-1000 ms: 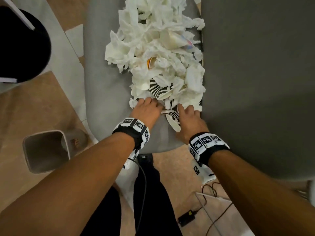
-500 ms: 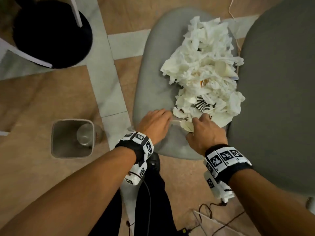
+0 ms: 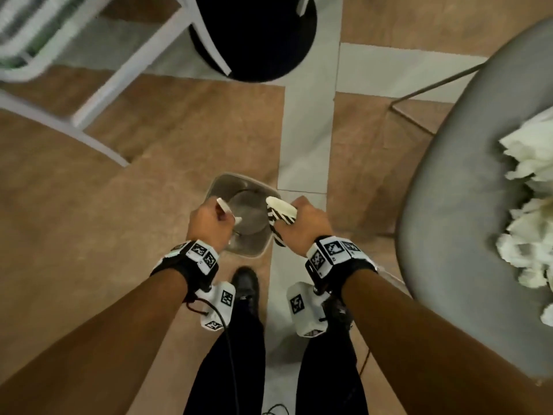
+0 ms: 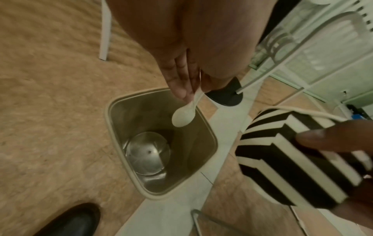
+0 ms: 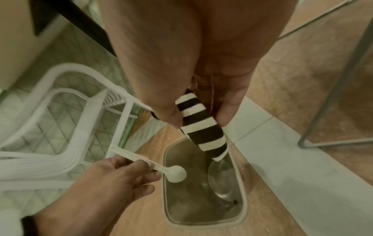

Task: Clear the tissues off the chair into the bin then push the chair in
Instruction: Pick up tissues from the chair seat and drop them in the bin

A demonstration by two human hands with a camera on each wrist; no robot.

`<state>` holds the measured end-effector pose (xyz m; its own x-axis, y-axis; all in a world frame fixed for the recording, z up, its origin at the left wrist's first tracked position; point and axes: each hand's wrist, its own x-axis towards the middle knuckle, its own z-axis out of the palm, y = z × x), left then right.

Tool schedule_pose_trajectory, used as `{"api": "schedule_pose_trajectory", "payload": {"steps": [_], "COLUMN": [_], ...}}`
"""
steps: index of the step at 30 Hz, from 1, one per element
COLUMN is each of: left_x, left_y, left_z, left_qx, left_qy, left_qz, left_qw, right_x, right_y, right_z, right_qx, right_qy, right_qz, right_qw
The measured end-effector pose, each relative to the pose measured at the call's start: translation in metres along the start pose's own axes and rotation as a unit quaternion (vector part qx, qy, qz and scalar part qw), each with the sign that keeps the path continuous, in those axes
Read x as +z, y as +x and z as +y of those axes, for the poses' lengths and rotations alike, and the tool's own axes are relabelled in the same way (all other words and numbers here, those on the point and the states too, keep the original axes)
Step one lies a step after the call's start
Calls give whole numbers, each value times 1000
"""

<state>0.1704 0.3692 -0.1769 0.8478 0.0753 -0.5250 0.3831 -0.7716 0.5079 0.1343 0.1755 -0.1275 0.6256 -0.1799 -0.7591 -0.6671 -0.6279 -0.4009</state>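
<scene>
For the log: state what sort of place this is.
Probably a café or dining area indoors: a grey padded chair heaped with used tissues, a plastic spoon, a small bin on a wood-and-tile floor.

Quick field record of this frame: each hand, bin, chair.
left hand: pinches a white plastic spoon over the bin
right hand: grips a flattened black-and-white striped cup over the bin
bin: open on the floor, clear plastic cup lying inside
chair: right of the bin, tissues piled on the seat
step: neither item released yet
</scene>
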Motion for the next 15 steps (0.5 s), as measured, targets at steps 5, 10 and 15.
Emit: {"api": "schedule_pose_trajectory", "payload": {"steps": [5,10,15], "left_x": [23,25,21], "left_y": [28,32,8], "left_z": [-34,-26,28], "left_qx": [-40,-19,24], "left_qy": [-66,-1,50], "left_qz": [-30,-68,-101], "left_qw": [997,997,993], "right_x": [46,40,-2], "right_y": [40,36,12], "right_z": [-5,-5,26], "right_qx": [9,-5,18], "right_qy": [7,-20,64], "right_qz": [-53,-103,-71], "right_qw": [999,995,995]}}
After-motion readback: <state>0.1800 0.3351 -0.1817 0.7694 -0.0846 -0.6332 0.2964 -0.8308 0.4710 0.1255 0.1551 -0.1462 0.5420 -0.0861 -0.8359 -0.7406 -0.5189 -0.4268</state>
